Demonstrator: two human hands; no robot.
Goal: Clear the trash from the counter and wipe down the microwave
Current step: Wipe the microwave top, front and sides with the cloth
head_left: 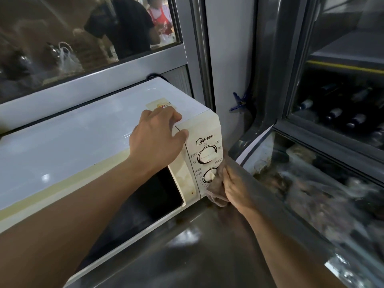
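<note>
A white Midea microwave (72, 142) stands on a dark steel counter (197, 256), its stained control panel with two dials facing right. My left hand (158, 138) rests on the top front corner of the microwave, fingers curled over the edge above the panel. My right hand (234, 183) grips a grey-brown cloth (218, 196) and presses it against the lower right part of the panel, beside the lower dial (208, 176).
A glass-fronted display fridge (332, 163) with bottles and wrapped food stands close on the right. A grey window frame (104, 77) runs behind the microwave; people show through the glass. A black cable (154, 75) leaves the microwave's back.
</note>
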